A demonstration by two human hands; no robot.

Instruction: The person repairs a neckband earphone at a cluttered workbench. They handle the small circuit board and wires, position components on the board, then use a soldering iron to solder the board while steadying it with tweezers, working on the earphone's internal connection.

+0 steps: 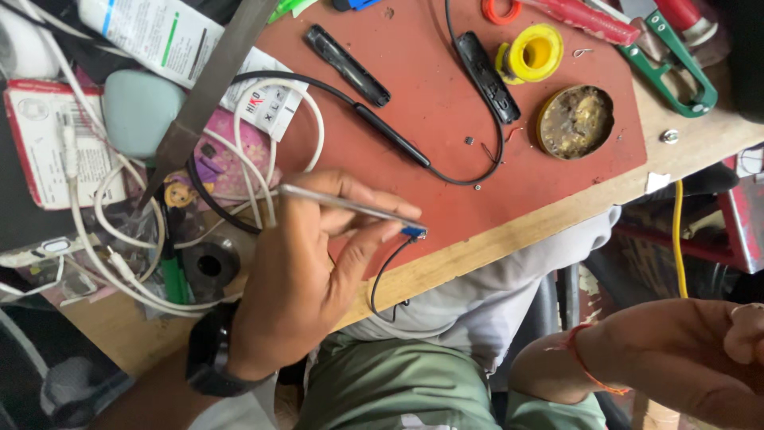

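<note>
Left hand (302, 279), centre-left of frame, fingers clamped on metal tweezers (350, 205) gripping a small blue part (413, 232) with a thin black wire (390, 275), over the red mat (446, 159) at the surface's edge. Right hand (744, 334) at lower right edge, cropped; cannot tell how its fingers stand.

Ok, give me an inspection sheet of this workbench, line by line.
Surface: red mat on a wooden bench.
Job's things: tweezers gripping a small blue part with a black wire.
Clutter: yellow solder reel, round flux tin, green-handled pliers.
Grippers: left hand pinches the tweezers; right hand mostly out of frame.
Cables: white cables, black cable.
Surroundings: yellow cord below the bench.
</note>
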